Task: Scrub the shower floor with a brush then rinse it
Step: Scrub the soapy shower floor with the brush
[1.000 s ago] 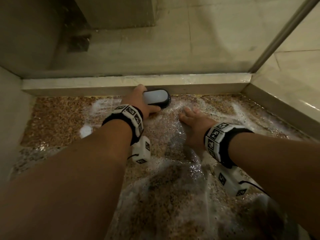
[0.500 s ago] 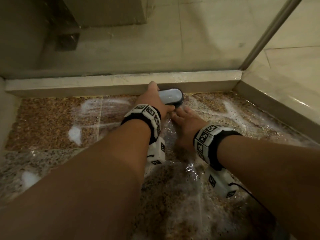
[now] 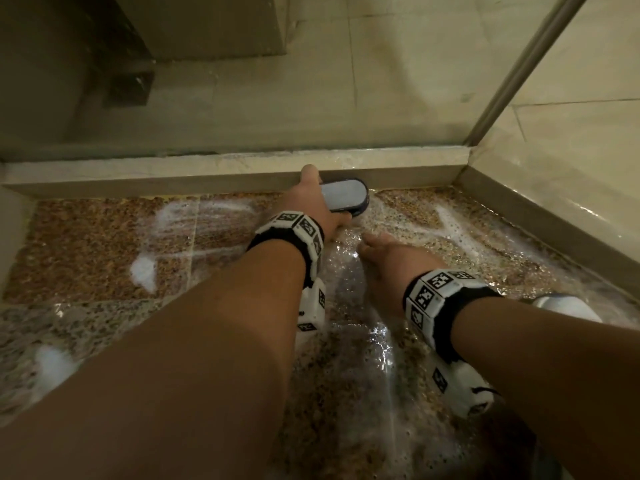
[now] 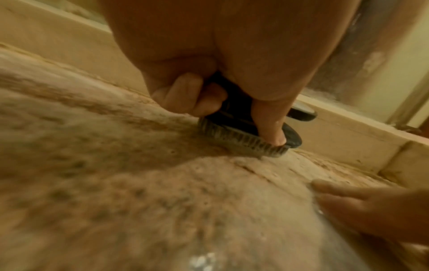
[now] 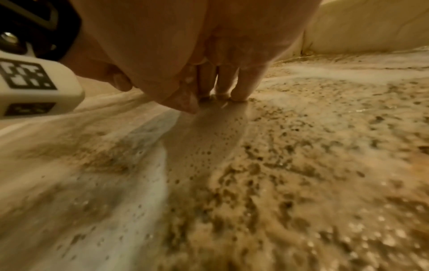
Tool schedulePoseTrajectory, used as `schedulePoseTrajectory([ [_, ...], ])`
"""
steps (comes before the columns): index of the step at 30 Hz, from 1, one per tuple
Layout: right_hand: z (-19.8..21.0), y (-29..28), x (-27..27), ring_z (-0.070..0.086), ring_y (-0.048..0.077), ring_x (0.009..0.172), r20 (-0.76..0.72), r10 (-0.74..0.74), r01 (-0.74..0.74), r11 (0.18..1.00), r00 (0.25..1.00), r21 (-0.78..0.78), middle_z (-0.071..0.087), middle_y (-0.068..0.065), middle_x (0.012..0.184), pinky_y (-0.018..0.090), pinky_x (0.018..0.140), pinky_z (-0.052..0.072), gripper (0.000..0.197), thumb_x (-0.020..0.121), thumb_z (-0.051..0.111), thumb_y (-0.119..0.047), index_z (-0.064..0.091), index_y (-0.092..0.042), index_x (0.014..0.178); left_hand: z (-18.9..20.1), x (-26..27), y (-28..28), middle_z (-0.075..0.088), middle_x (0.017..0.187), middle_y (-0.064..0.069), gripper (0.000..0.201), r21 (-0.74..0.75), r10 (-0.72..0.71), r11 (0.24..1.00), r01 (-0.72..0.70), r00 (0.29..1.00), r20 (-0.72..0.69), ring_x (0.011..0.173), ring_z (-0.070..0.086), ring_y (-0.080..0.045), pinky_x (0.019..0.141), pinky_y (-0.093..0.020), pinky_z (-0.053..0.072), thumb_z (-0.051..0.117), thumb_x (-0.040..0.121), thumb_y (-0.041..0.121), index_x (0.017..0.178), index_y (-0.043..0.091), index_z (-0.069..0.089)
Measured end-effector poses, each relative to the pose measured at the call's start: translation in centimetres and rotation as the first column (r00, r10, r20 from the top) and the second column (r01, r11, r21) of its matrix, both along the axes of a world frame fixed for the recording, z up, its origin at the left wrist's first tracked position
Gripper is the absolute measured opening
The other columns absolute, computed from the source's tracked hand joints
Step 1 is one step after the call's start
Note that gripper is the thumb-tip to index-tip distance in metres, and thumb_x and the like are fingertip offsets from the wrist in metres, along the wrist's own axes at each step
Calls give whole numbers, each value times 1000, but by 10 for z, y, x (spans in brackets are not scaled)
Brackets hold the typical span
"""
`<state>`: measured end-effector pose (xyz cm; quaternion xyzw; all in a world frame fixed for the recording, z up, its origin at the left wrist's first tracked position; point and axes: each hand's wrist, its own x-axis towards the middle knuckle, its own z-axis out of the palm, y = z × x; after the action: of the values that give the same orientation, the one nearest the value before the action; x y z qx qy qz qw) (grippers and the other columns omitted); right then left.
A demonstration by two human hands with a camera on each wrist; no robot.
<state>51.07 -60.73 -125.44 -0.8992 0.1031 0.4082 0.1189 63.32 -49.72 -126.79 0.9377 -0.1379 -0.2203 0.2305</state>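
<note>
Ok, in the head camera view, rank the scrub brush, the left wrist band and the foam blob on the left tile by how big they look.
1. left wrist band, though it sits nearer the camera, which flatters it.
2. scrub brush, partly hidden under the left hand.
3. foam blob, though it is close enough to the brush's visible part that I would not separate those two firmly.

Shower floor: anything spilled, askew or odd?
Nothing stands out. Foam and water streak the floor, as scrubbing would leave. The left hand grips the brush bristles-down by the curb; the right hand rests flat on the wet floor.
</note>
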Motion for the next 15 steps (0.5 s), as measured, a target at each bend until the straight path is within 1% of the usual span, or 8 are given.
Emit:
schedulePoseTrajectory([
  [3, 0, 2, -8, -9, 14, 153, -3, -18, 18, 1000, 1000, -7, -20, -21, 162, 47, 122, 11, 90, 96, 59, -18, -3, -34, 159, -3, 5, 28, 48, 86, 4, 64, -24, 126, 992, -127, 991, -37, 75, 53, -21, 60, -34, 42, 82, 81, 45, 117, 22, 34],
  [5, 2, 5, -9, -8, 14, 153, 41, -77, 76, 997, 996, 13, -15, -20, 163, 45, 121, 8, 90, 94, 59, -12, 1, -36, 159, -1, 9, 48, 49, 88, 1, 66, 19, 193, 981, -193, 981, -26, 73, 51, -23, 64, -38, 42, 81, 81, 48, 118, 20, 35],
  [7, 4, 7, -13, -6, 14, 153, 100, -104, 103, 995, 990, 16, -10, -18, 164, 44, 120, 6, 88, 93, 58, -10, 5, -36, 159, 2, 15, 66, 56, 104, -8, 70, 54, 268, 962, -266, 963, -21, 84, 55, -30, 70, -42, 44, 81, 81, 49, 124, 17, 36],
  [8, 5, 9, -14, -6, 14, 153, 103, -103, 102, 995, 989, 11, -10, -16, 165, 44, 120, 6, 87, 94, 57, -11, 5, -34, 160, 4, 18, 75, 57, 117, -13, 76, 67, 305, 951, -303, 952, -27, 94, 58, -34, 74, -45, 47, 81, 81, 50, 132, 15, 36],
  [10, 7, 12, -12, -7, 16, 153, 68, -92, 93, 996, 993, -11, -12, -13, 165, 42, 119, 3, 83, 97, 53, -15, 1, -30, 160, 5, 25, 98, 51, 142, -18, 94, 115, 384, 919, -378, 923, -32, 117, 57, -41, 87, -50, 51, 77, 84, 54, 151, 13, 26],
  [11, 8, 14, -12, -7, 17, 153, 62, -91, 92, 996, 994, -19, -12, -12, 166, 40, 117, 1, 80, 99, 50, -18, 0, -28, 160, 5, 29, 111, 47, 149, -17, 101, 141, 423, 899, -415, 906, -30, 123, 56, -41, 92, -50, 51, 75, 84, 57, 157, 14, 19],
  [13, 8, 16, -10, -6, 17, 153, 78, -93, 95, 995, 993, -22, -10, -9, 167, 38, 117, 0, 70, 103, 42, -23, 1, -26, 160, 8, 34, 142, 44, 152, -17, 105, 177, 500, 854, -490, 866, -14, 123, 55, -41, 88, -46, 50, 70, 85, 61, 160, 15, 14],
  [15, 7, 16, -11, -5, 18, 154, 67, -80, 83, 996, 995, -32, -9, -8, 167, 38, 120, 1, 65, 106, 36, -28, 2, -25, 161, 9, 36, 178, 42, 154, -17, 99, 223, 548, 815, -535, 836, 5, 122, 56, -42, 84, -45, 47, 66, 89, 61, 160, 14, 16],
])
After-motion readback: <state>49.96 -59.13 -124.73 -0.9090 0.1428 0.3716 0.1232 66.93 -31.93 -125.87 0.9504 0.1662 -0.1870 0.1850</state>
